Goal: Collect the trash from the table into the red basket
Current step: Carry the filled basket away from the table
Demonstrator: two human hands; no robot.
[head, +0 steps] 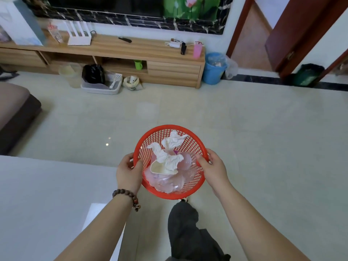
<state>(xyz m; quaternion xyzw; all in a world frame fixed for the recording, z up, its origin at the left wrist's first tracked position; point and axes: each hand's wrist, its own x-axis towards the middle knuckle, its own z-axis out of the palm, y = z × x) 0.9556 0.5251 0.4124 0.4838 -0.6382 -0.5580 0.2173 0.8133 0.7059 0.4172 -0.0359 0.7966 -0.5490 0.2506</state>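
Observation:
I hold a round red mesh basket (190,140) in the air above the floor, just right of the white table (47,194). My left hand (129,171) grips its left rim, thumb inside. On the right rim my right hand (212,166) is closed the same way. Inside lie crumpled white tissues (169,153), a pale paper piece (162,169) and a clear plastic bag or container (169,181).
A blue bucket (214,69) lined with a bag stands by the wooden TV cabinet (131,48). A grey litter tray (102,87) and a bowl sit on the floor before it. A brown sofa (15,113) is at left, a doorway at right.

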